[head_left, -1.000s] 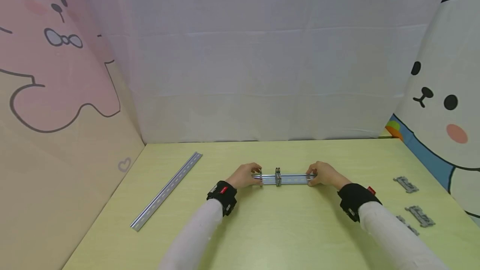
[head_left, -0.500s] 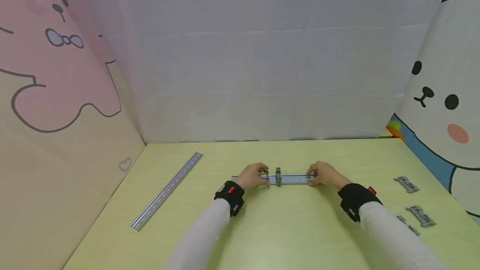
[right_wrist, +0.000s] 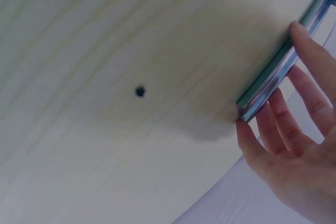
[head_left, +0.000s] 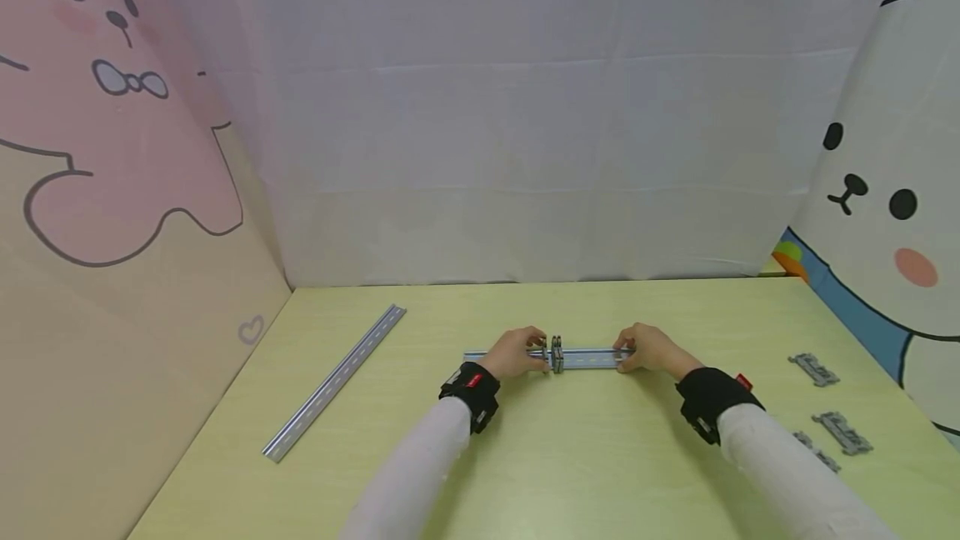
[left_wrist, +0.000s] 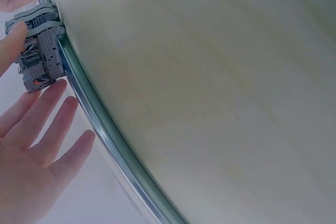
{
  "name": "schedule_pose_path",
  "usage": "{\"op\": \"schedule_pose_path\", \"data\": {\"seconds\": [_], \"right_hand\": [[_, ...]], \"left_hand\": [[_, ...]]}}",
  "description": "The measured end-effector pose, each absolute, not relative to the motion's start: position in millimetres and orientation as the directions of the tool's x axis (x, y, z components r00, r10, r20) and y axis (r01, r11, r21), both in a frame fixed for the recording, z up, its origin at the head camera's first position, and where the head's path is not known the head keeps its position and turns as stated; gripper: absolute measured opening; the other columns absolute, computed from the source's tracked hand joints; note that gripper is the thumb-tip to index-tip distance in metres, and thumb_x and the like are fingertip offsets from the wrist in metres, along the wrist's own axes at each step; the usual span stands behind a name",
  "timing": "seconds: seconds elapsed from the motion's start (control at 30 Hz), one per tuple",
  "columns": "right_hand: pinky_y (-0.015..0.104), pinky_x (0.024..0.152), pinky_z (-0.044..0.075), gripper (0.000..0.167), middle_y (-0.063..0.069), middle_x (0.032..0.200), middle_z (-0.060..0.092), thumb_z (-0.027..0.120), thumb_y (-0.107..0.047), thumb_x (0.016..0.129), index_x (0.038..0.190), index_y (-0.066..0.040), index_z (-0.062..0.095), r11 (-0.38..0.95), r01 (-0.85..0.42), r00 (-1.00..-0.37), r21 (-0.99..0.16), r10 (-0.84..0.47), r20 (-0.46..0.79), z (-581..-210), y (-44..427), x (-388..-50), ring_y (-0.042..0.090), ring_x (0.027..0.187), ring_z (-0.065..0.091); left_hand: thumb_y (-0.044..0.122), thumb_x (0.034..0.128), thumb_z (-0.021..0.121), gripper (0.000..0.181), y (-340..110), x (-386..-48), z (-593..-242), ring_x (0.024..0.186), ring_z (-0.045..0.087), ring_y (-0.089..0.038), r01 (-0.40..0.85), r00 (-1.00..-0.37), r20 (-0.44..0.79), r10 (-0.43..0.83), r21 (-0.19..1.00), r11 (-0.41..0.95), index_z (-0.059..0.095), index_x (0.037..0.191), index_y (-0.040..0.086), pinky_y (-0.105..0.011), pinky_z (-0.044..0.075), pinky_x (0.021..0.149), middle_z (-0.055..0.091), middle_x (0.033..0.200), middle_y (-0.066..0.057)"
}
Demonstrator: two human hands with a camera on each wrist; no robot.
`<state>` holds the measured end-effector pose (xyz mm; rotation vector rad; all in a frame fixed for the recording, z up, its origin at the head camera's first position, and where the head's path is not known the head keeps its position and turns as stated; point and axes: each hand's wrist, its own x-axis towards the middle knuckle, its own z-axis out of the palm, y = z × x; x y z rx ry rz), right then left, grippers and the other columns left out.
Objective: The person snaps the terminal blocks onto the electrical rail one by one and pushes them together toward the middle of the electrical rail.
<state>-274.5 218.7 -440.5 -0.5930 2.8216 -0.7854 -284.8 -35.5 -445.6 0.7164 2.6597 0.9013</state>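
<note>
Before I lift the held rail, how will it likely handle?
The rail probably stays stiff: it runs straight in the head view. Its sheen suggests smooth metal, so it may feel slippery. With the blocks near its middle, it should lift fairly evenly from both ends.

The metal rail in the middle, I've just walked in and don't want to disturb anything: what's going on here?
A person's left hand pinches a gray piece on the metal rail, close beside at least one similar piece near the rail's middle. The right hand holds the rail's right end. A second rail lies slantwise on the left of the table, and three loose gray pieces lie on the right.
</note>
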Motion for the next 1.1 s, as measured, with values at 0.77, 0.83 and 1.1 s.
{"op": "schedule_pose_path", "data": {"seconds": [0.77, 0.83, 1.1], "right_hand": [[0.044, 0.075, 0.042, 0.025, 0.018, 0.086, 0.057, 0.075, -0.005, 0.066, 0.087, 0.003, 0.063, 0.796, -0.318, -0.915, -0.515, -0.401, -0.055, -439.6, 217.6, -273.5, 0.034, 0.083, 0.053], [0.044, 0.075, 0.042, 0.025, 0.019, 0.086, 0.058, 0.075, -0.005, 0.066, 0.087, 0.003, 0.063, 0.796, -0.322, -0.913, -0.513, -0.404, -0.053, -439.3, 217.8, -273.5, 0.034, 0.083, 0.053], [0.044, 0.075, 0.042, 0.025, 0.018, 0.086, 0.058, 0.075, -0.005, 0.066, 0.087, 0.003, 0.063, 0.793, -0.326, -0.911, -0.515, -0.408, -0.052, -438.4, 218.2, -274.1, 0.034, 0.083, 0.054]], "left_hand": [[0.02, 0.078, 0.068, 0.051, -31.7, -289.4, -454.2, 0.104, 0.053, -0.021, 0.435, -0.838, -0.029, 0.545, 0.568, 0.699, 0.048, 0.122, 0.004, -0.028, 0.041, 0.085, 0.056, 0.114, -0.01], [0.02, 0.078, 0.068, 0.051, -31.8, -289.2, -454.0, 0.104, 0.053, -0.021, 0.434, -0.838, -0.025, 0.545, 0.574, 0.694, 0.048, 0.122, 0.004, -0.028, 0.041, 0.085, 0.056, 0.114, -0.01], [0.023, 0.0796, 0.066, 0.052, -29.7, -286.2, -450.0, 0.107, 0.051, -0.021, 0.417, -0.845, -0.051, 0.532, 0.56, 0.716, 0.046, 0.125, 0.007, -0.028, 0.04, 0.086, 0.055, 0.117, -0.009]]}}
